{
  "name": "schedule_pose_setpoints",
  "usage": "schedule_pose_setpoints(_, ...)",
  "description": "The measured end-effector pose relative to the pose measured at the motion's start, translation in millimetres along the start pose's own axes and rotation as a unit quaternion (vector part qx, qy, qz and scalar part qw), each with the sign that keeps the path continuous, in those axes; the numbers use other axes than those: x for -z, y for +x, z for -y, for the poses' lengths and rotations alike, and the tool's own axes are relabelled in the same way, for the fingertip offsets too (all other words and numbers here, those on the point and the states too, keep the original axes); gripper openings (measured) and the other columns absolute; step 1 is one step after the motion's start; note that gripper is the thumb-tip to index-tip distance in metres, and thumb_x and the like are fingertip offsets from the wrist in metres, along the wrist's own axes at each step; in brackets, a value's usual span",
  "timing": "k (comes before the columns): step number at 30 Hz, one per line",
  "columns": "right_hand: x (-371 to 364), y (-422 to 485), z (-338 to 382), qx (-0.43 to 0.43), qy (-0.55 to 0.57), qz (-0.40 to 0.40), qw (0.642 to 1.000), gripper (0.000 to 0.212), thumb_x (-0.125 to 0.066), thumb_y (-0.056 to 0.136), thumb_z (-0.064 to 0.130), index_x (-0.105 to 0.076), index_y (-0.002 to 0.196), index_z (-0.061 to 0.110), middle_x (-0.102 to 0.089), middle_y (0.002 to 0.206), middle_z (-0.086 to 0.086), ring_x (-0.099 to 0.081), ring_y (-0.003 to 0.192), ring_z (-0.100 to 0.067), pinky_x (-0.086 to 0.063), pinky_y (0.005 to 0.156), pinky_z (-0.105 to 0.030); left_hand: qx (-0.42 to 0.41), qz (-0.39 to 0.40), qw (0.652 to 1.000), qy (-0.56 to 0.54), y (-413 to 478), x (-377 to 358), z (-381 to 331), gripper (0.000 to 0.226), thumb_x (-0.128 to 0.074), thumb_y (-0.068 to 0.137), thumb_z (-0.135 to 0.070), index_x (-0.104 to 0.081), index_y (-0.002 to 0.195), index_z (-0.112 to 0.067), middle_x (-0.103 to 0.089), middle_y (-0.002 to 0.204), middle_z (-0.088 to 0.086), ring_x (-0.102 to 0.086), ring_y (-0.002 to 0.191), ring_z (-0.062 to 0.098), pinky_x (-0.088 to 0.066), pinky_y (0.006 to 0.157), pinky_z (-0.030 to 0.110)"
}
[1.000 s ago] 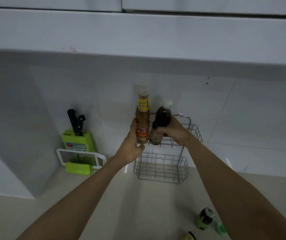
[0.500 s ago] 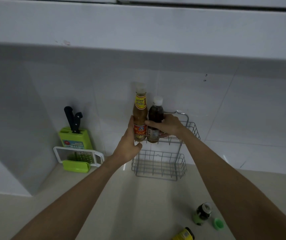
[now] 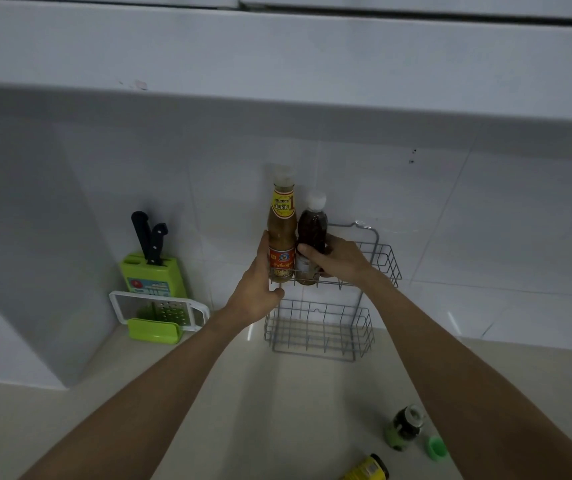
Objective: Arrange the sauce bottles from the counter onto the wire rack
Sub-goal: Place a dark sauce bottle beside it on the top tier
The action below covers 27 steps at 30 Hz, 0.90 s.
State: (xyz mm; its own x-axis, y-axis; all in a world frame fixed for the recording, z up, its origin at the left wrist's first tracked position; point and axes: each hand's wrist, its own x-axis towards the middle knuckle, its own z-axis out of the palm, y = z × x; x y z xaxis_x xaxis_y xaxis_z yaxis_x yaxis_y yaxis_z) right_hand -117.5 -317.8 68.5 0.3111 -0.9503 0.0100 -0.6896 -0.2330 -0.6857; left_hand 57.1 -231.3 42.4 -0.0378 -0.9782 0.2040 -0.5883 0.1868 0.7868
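A two-tier grey wire rack (image 3: 386, 263) hangs on the tiled wall above the counter. A tall brown sauce bottle (image 3: 281, 230) with a yellow and red label stands at the left end of the upper tier, and my left hand (image 3: 260, 289) holds its lower part. Right beside it stands a dark sauce bottle (image 3: 312, 230) with a white cap, upright, gripped around its middle by my right hand (image 3: 341, 259). The rack's lower tier (image 3: 319, 327) holds nothing. On the counter at the lower right are a small green bottle (image 3: 404, 427) and a yellow bottle (image 3: 367, 471) lying down.
A green knife block (image 3: 153, 271) with two black-handled knives and a white and green grater (image 3: 160, 315) stand in the left corner. A loose green cap (image 3: 436, 446) lies beside the small green bottle. A white cabinet overhangs the wall above.
The dark bottle went from tilted to upright on the upper tier next to the brown bottle. Both hands stay on their bottles.
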Motion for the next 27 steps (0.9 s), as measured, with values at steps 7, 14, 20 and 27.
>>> schedule_pose_setpoints(7,-7,1,8,-0.031,0.019,-0.033,0.999,0.099,-0.059,0.058,0.086,-0.051,0.128,0.018,-0.067,0.113,-0.006,-0.069,0.095,-0.023,-0.062,0.073,-0.039,0.001,0.005,1.000,-0.008,1,0,2,0.104,-0.060,0.083,0.005,0.009,0.153,-0.029,-0.043,0.146,0.004,-0.050,0.106,0.010,-0.044,0.071,0.001)
schedule_pose_setpoints(14,-6,3,3,-0.035,0.023,-0.019,0.999,0.095,-0.060,0.059,0.085,-0.053,0.120,0.013,-0.068,0.104,-0.006,-0.071,0.079,-0.018,-0.063,0.063,-0.034,0.004,0.002,1.000,-0.010,1,0,5,0.107,-0.061,0.081,0.004,0.010,0.154,-0.030,-0.043,0.147,0.003,-0.053,0.121,0.017,-0.043,0.083,0.014)
schedule_pose_setpoints(20,-7,1,-8,-0.030,0.070,-0.032,0.997,0.069,-0.066,0.072,0.069,-0.054,0.112,0.015,-0.068,0.106,-0.007,-0.072,0.082,-0.020,-0.063,0.070,-0.035,0.002,0.006,1.000,-0.011,1,0,7,0.107,-0.061,0.081,0.005,0.009,0.154,-0.029,-0.042,0.148,0.002,-0.049,0.118,0.010,-0.045,0.088,0.019)
schedule_pose_setpoints(27,-12,-3,-5,-0.017,0.065,-0.054,0.996,0.062,-0.065,0.072,0.070,-0.053,0.105,0.019,-0.068,0.101,-0.005,-0.070,0.085,-0.019,-0.062,0.073,-0.037,0.006,0.005,1.000,0.008,1,0,4,0.105,-0.061,0.085,0.003,0.013,0.152,-0.028,-0.038,0.151,0.004,-0.052,0.126,0.024,-0.044,0.091,0.023)
